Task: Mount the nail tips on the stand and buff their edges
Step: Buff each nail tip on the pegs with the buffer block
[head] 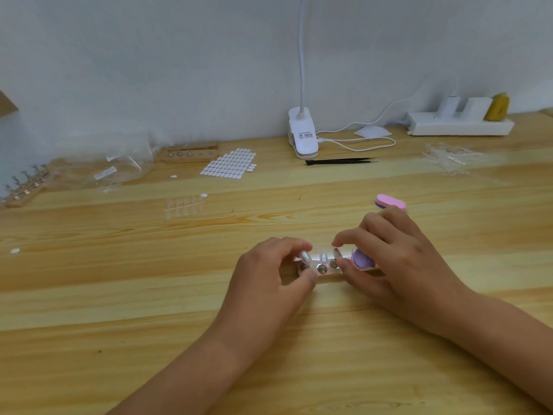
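Nail tips [323,258] stand on the metal pegs of a small wooden stand [329,275] at the middle of the table [119,280], between the two hands. The stand's long axis runs from 9 to 3 o'clock, and the clear tips rise from it, leaning toward 12. The left hand [269,280] comes in from 7 o'clock, with its thumb and forefinger curled and pinching the leftmost tip [305,256]. The right hand [398,259] comes in from 4 o'clock, its fingers folded round a pink-and-purple buffer [362,259]. The buffer's purple end lies just beside the stand's 3 o'clock end, and a pink end shows past the fingers toward 1 o'clock. Its thumb and forefinger are narrowly parted around the third peg. Bare wood stretches from the stand toward 12 and 9 o'clock. A strip of spare tips [184,206] lies at 10, with a sheet of white tabs [230,163] beyond it. Black tweezers [339,161] and a clip lamp [302,136] sit at 12, near the wall edge.
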The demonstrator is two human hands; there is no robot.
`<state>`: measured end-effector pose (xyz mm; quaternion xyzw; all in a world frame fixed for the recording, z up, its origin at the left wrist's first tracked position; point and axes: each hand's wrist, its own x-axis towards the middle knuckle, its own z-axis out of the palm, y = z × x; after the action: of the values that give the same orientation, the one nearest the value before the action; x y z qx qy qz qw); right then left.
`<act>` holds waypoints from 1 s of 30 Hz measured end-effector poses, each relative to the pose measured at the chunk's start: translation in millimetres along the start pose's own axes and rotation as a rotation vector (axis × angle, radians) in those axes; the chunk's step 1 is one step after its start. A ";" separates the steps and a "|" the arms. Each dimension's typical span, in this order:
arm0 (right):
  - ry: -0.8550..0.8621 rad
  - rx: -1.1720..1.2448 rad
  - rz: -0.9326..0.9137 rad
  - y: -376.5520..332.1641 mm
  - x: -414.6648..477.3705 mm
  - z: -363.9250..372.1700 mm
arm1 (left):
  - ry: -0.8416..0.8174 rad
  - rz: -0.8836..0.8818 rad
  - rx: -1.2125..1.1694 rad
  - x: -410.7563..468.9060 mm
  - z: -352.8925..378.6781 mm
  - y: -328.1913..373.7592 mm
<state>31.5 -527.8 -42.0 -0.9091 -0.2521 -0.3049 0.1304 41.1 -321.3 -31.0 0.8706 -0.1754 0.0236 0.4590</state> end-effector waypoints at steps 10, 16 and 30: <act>-0.007 0.047 0.083 -6.3 0.0 -5.5 | 0.133 0.214 0.361 3.8 -3.0 2.1; -0.012 0.297 0.140 -9.1 -2.9 -21.1 | 0.245 0.188 0.118 -3.1 -10.5 9.3; 0.251 0.376 -0.015 -20.8 -9.4 -17.6 | 0.010 0.212 -0.415 -10.8 -10.9 21.2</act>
<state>5.3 -520.8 -32.4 -0.8219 -0.2931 -0.3641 0.3256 25.4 -320.4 -10.0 0.7342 -0.2646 0.0396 0.6241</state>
